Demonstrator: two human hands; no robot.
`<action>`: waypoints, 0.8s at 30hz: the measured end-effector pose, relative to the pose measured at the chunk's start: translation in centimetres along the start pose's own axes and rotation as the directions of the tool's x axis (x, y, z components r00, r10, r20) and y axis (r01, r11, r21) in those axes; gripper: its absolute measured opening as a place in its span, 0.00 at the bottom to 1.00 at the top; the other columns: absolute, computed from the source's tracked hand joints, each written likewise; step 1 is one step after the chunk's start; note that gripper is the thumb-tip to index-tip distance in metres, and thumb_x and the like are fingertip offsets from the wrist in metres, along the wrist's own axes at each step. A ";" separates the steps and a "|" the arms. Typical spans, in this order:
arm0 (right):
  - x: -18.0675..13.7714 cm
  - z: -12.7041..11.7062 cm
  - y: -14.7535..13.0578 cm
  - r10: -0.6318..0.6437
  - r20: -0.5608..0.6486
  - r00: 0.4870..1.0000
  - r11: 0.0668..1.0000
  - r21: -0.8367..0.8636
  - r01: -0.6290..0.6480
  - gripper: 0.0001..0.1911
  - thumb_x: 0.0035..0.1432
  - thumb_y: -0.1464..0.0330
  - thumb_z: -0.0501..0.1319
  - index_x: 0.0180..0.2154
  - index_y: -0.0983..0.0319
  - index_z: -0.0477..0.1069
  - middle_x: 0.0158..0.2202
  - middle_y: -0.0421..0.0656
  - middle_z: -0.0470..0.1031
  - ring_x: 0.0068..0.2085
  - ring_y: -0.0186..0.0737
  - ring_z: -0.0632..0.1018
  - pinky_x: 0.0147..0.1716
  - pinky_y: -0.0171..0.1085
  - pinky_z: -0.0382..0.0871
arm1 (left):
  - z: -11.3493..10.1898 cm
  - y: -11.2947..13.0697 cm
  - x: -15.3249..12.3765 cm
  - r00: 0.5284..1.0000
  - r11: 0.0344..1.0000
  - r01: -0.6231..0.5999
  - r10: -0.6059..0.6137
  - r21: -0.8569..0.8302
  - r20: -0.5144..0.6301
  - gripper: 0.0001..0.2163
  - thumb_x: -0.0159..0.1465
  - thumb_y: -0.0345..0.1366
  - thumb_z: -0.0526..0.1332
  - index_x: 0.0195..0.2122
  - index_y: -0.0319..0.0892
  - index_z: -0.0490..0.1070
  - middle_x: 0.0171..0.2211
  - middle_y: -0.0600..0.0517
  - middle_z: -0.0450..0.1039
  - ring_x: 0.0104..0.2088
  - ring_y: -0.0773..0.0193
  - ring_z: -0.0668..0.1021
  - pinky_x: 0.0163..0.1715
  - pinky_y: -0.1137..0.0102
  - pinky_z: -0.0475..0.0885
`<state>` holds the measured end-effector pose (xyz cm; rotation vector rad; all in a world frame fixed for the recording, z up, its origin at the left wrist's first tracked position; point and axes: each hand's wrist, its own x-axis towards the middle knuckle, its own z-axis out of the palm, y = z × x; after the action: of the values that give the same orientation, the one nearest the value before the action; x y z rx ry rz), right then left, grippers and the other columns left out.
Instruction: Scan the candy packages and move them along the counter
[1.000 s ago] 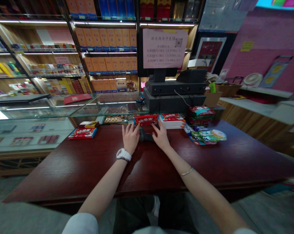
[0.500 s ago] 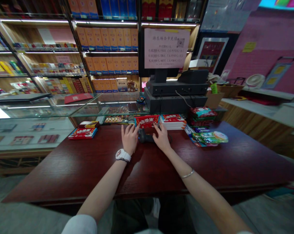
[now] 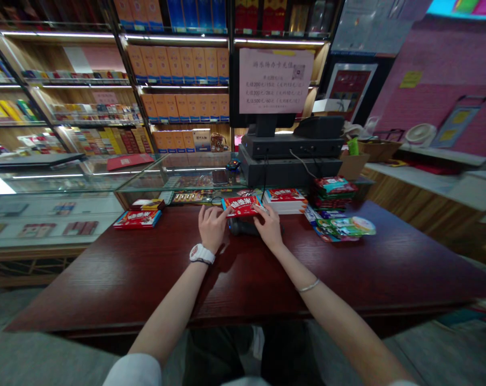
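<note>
Between my two hands is a red snack box [image 3: 241, 205] with white lettering and blue ends, its lettering upside down to me. My left hand [image 3: 213, 228], with a white watch at the wrist, grips its left end with thumb and fingers. At the right end, my right hand [image 3: 269, 228] holds it the same way. Just below the box, on the dark red table [image 3: 243, 284], lies a black handheld scanner [image 3: 243, 227], partly covered by the hands. A stack of similar red-topped boxes [image 3: 284, 196] sits right behind my right hand.
More red snack boxes [image 3: 137, 219] lie at the table's left. On the right are green and blue snack packets [image 3: 347, 226] and a pile of red packets [image 3: 333, 192]. Behind stand a glass counter [image 3: 178, 163] and a black register with its screen [image 3: 293, 145].
The red snack box has turned over between my hands: its lettering was upright to me and is now upside down. It sits slightly lower and nearer. My hands stay on its ends.
</note>
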<state>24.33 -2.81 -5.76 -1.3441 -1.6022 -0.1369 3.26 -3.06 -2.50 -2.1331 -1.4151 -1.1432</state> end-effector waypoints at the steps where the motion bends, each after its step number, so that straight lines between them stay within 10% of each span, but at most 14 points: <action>1: 0.0 -0.2 -0.2 -0.015 0.001 1.000 1.000 -0.028 0.015 0.21 0.60 0.71 0.58 0.54 0.54 0.75 0.58 0.50 0.70 0.60 0.54 0.70 0.62 0.66 0.57 | -0.1 0.0 0.0 1.000 1.000 -0.004 0.004 0.001 -0.009 0.16 0.68 0.32 0.57 0.52 0.56 0.77 0.42 0.49 0.79 0.49 0.56 0.76 0.66 0.51 0.59; 10: -0.1 -1.3 -3.9 -0.324 0.083 0.942 0.937 -0.111 0.332 0.19 0.64 0.73 0.56 0.53 0.53 0.75 0.55 0.45 0.77 0.58 0.47 0.73 0.68 0.58 0.51 | 0.1 1.3 -0.4 0.991 0.991 -0.130 0.129 -0.014 -0.029 0.16 0.69 0.34 0.57 0.53 0.59 0.76 0.43 0.51 0.80 0.49 0.56 0.77 0.66 0.51 0.56; 19: 0.1 -2.2 -3.1 -0.281 -0.029 0.959 0.958 -0.062 0.279 0.15 0.68 0.70 0.54 0.45 0.52 0.79 0.44 0.41 0.82 0.50 0.44 0.77 0.68 0.59 0.51 | 0.1 2.4 -0.2 0.997 0.995 -0.040 0.034 -0.090 -0.068 0.15 0.70 0.40 0.56 0.55 0.49 0.74 0.46 0.49 0.80 0.48 0.57 0.78 0.65 0.54 0.57; 24: 1.0 -2.7 -1.7 -0.264 -0.124 0.956 0.964 -0.039 0.262 0.16 0.68 0.71 0.51 0.39 0.55 0.78 0.44 0.43 0.83 0.48 0.42 0.80 0.60 0.52 0.66 | 0.2 2.3 0.0 0.999 0.995 -0.015 0.011 -0.100 -0.046 0.18 0.70 0.40 0.57 0.60 0.47 0.69 0.57 0.47 0.75 0.56 0.55 0.75 0.67 0.55 0.55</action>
<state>24.76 -4.48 -2.92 -1.1095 -1.6670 -0.3963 5.37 -4.02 -2.29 -2.1660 -1.3483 -1.2749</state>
